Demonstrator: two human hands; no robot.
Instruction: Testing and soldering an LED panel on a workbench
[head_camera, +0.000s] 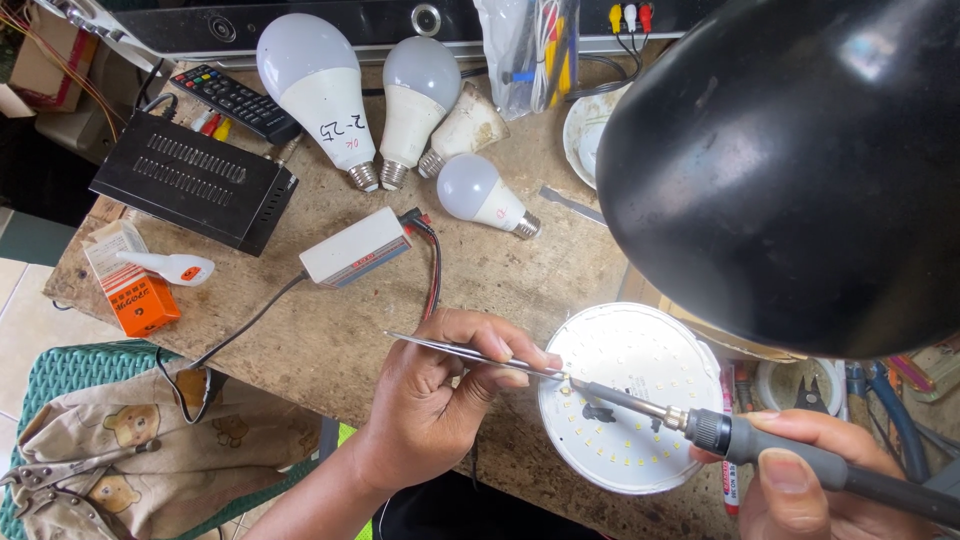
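Observation:
A round white LED board (640, 440) dotted with several small yellow chips lies at the bench's near edge. My left hand (435, 400) pinches metal tweezers (470, 354) whose tips touch the board's left side. My right hand (810, 480) grips a grey-handled soldering iron (720, 430). Its metal tip meets the tweezer tips at the same spot on the board.
A big black lamp shade (800, 160) hangs over the right side. Several white bulbs (320, 85) lie at the back, with a black box (195, 180), a remote (235, 100), a white power adapter (355, 248) with cables, an orange carton (135, 285), and pliers (50, 470) on cloth.

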